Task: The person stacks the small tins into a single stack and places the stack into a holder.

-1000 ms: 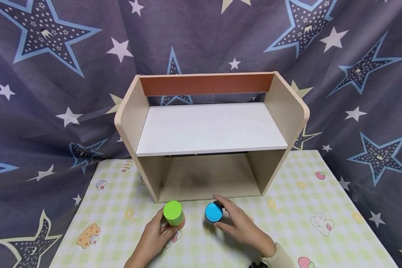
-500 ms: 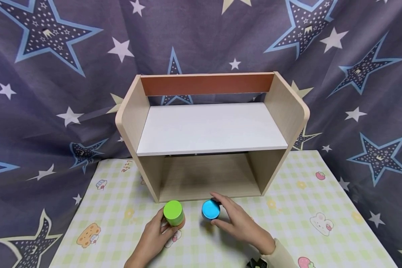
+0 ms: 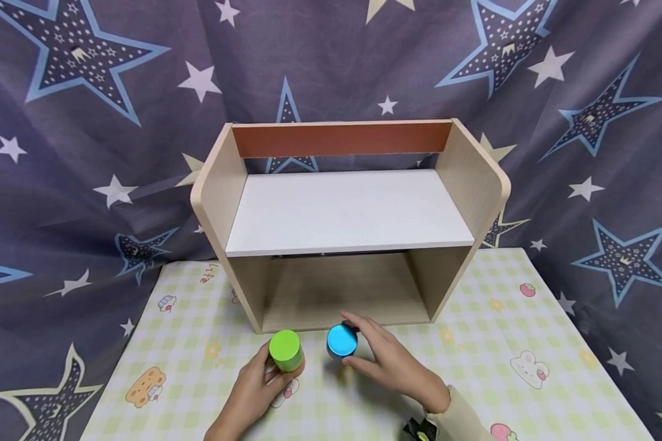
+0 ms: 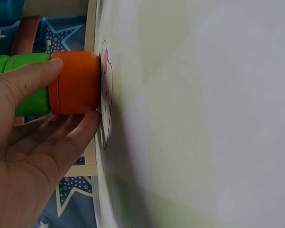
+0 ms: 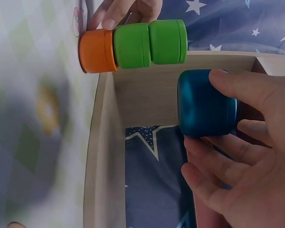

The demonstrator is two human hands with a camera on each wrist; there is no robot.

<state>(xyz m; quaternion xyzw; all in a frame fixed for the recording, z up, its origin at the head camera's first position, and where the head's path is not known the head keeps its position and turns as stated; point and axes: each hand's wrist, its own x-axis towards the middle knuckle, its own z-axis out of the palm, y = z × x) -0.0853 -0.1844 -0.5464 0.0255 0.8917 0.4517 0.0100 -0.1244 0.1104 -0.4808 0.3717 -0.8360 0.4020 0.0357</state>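
Observation:
Three small round canisters stand stacked upright on the table: an orange canister [image 5: 96, 51] at the bottom, a green canister [image 5: 132, 45] on it and another green canister [image 3: 285, 349] on top. My left hand [image 3: 252, 389] holds the stack low down; in the left wrist view its thumb lies on the orange canister's upper part and fingertips touch its base. To the right, my right hand [image 3: 394, 367] grips a blue canister [image 3: 342, 340] between thumb and fingers. The right wrist view shows the blue canister off the table, roughly level with the stack's top and apart from it.
Behind the hands stands a wooden shelf unit [image 3: 349, 211] with a white middle board and a brown back rail. A checked cloth with cartoon prints covers the table [image 3: 529, 331]. A dark curtain with stars [image 3: 331, 55] hangs behind.
My right hand has moved slightly left and away from me with the blue canister, closer to the stack. My left hand and the stack have stayed in place.

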